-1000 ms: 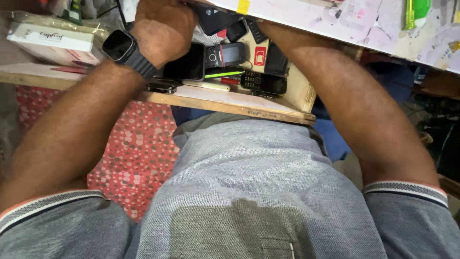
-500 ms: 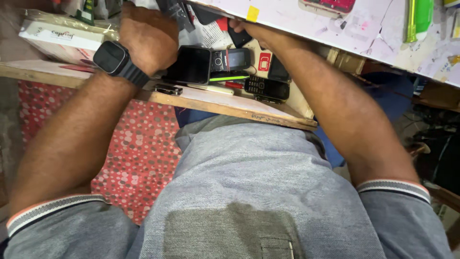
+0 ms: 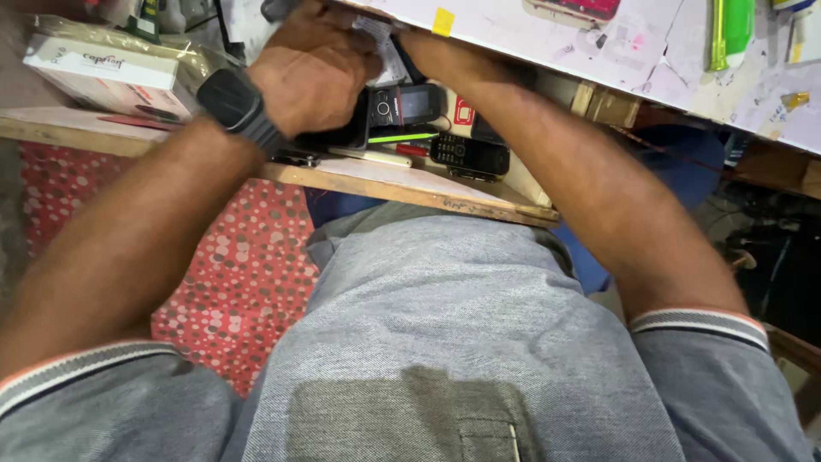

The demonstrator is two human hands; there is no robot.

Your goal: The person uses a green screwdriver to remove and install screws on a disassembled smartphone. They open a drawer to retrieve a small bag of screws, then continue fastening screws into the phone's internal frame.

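Our left hand (image 3: 312, 68) closes over a dark phone (image 3: 342, 133) on the shelf (image 3: 402, 184) under the desk (image 3: 650, 60). Our right hand is hidden behind the left, so we cannot tell its grip. The keypad phones (image 3: 469, 154) lie untouched, so we judge the sorting barely begun.

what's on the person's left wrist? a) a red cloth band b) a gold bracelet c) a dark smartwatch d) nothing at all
c: a dark smartwatch with a black strap sits on the wrist just behind the left hand, which is raised over the phones in the open drawer.
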